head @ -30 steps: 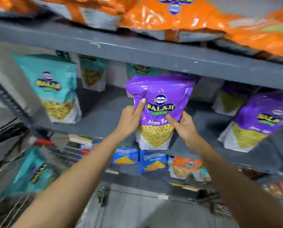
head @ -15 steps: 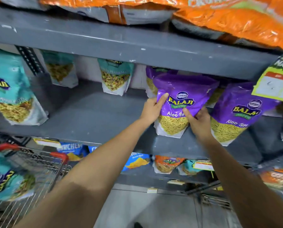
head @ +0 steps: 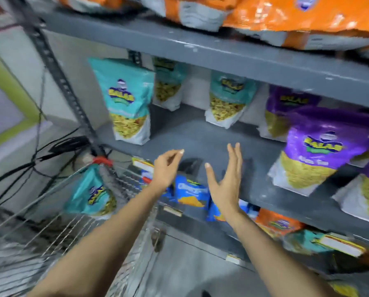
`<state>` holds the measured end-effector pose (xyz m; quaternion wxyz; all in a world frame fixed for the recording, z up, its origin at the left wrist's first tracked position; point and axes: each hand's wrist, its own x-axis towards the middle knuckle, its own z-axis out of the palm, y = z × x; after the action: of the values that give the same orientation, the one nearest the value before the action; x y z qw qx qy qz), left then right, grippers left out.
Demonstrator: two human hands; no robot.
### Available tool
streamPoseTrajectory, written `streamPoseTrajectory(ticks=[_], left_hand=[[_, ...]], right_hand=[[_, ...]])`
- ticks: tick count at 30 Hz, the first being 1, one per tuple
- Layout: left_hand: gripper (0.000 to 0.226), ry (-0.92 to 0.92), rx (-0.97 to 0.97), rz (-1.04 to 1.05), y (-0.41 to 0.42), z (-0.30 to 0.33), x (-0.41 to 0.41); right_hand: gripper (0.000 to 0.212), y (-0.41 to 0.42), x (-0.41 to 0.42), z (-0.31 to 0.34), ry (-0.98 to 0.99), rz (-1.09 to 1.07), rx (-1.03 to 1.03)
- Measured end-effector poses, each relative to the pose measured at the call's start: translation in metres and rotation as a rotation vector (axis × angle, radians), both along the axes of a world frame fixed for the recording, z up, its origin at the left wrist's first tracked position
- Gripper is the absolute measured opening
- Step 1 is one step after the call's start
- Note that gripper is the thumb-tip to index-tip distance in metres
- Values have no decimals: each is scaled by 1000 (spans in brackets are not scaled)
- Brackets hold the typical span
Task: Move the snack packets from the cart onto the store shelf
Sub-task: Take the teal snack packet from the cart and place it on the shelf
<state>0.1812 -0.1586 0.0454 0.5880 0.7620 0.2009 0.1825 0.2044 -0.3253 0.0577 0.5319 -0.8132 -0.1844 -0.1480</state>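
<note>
A purple Balaji packet (head: pixel 316 151) stands upright on the grey middle shelf (head: pixel 211 142) at the right, apart from both hands. My left hand (head: pixel 166 168) and my right hand (head: pixel 226 181) hover empty in front of the shelf edge, fingers apart. A teal Balaji packet (head: pixel 93 194) leans inside the wire cart (head: pixel 57 228) at the lower left. More teal packets (head: pixel 129 101) stand on the shelf at the left and back, and other purple packets (head: pixel 286 110) behind and right.
Orange packets (head: pixel 286 16) lie on the top shelf. Blue and orange packets (head: pixel 192 191) fill the lower shelf. A slotted shelf upright (head: pixel 57 76) and black cables (head: pixel 40 151) run at the left beside the cart.
Both hands have let go of the purple packet, which now stands on the shelf. The hands have drawn back and left, and the view has swung toward the cart.
</note>
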Motion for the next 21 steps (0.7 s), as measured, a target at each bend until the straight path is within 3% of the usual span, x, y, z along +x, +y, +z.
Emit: streamPoseTrajectory(ticks=[2, 5, 9, 13, 16, 18, 21], left_hand=[[38, 73, 38, 127, 53, -20, -44], [32, 219, 83, 289, 116, -53, -114], [36, 624, -81, 326, 171, -121, -196], [49, 923, -66, 188, 185, -169, -240], [84, 872, -178, 330, 194, -191, -231], [95, 712, -322, 420, 203, -207, -216], [72, 435, -467, 556, 218, -227, -191]], right_hand=[[65, 46, -19, -8, 10, 146, -59], [54, 111, -40, -40, 98, 312, -195], [21, 195, -65, -87, 490, 492, -550], [37, 254, -77, -120, 665, 793, -873], [20, 294, -59, -159, 747, 857, -882], [46, 318, -42, -191, 828, 872, -837], [98, 350, -11, -241, 881, 887, -730]])
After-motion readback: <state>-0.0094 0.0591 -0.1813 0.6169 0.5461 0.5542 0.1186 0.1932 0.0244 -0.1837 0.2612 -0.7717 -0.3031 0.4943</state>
